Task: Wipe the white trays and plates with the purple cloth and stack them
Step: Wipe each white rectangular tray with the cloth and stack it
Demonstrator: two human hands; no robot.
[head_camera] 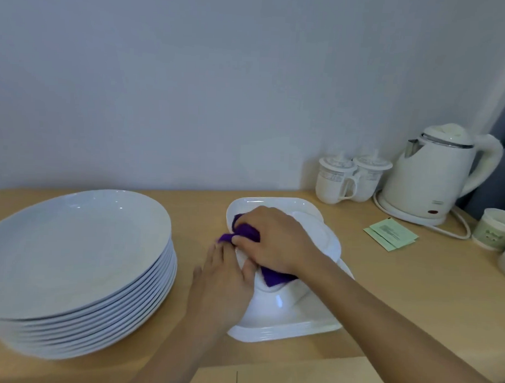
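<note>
A tall stack of round white plates (71, 256) stands on the left of the wooden table (413, 297). In the middle, an upturned white square tray (273, 303) lies on a low pile of white trays (286, 330), and another white tray (273, 205) sits behind it. My right hand (275, 241) grips the purple cloth (245, 234) and presses it onto the upturned tray's bottom. My left hand (224, 279) lies flat with straight fingers on the tray's left side, steadying it.
At the back right stand two lidded white mugs (336, 180), a white electric kettle (435, 174) with its cord, pale green sachets (391, 235) and a small lidded tub (496, 232). A wall runs close behind the table.
</note>
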